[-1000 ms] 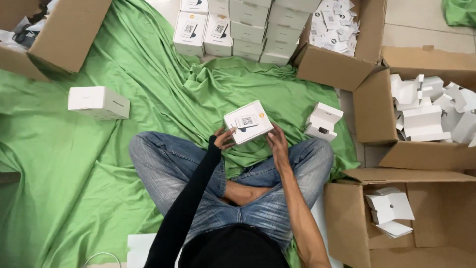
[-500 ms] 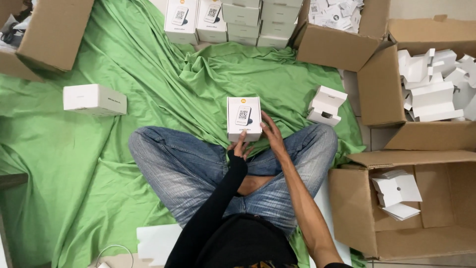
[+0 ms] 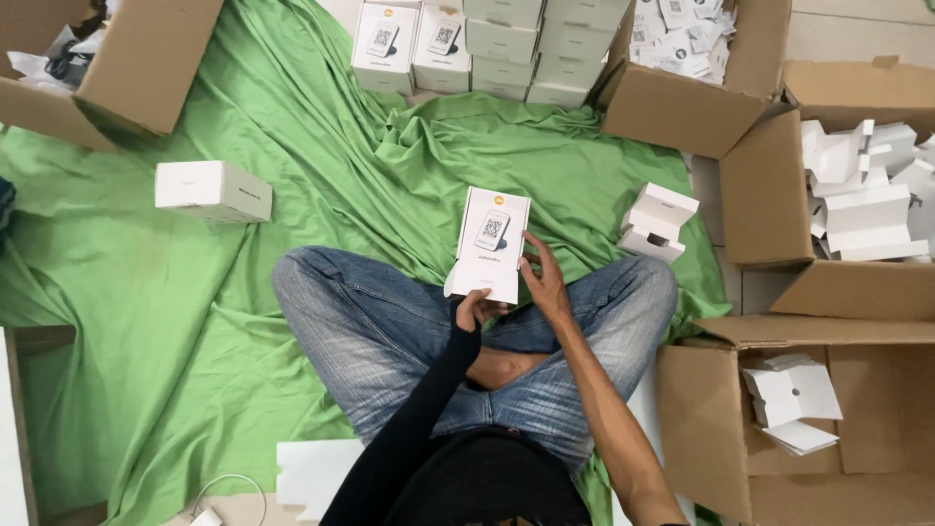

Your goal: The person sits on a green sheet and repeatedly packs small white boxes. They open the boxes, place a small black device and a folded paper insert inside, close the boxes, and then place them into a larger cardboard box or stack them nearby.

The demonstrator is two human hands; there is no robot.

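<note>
white upright box (image 3: 490, 244), printed code on front, held by both hands.

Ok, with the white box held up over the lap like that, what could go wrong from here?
1. The white box is gripped only at its lower edge by the left hand and the right hand; it might tip forward onto the green cloth.
2. The open white tray lies close beside the right knee; a leg shift could knock or crush it.

The box (image 3: 489, 244) sits above the crossed legs (image 3: 390, 331), stacked boxes (image 3: 487, 44) beyond (cartons (image 3: 808, 409) right, seemingly holding inserts).
</note>
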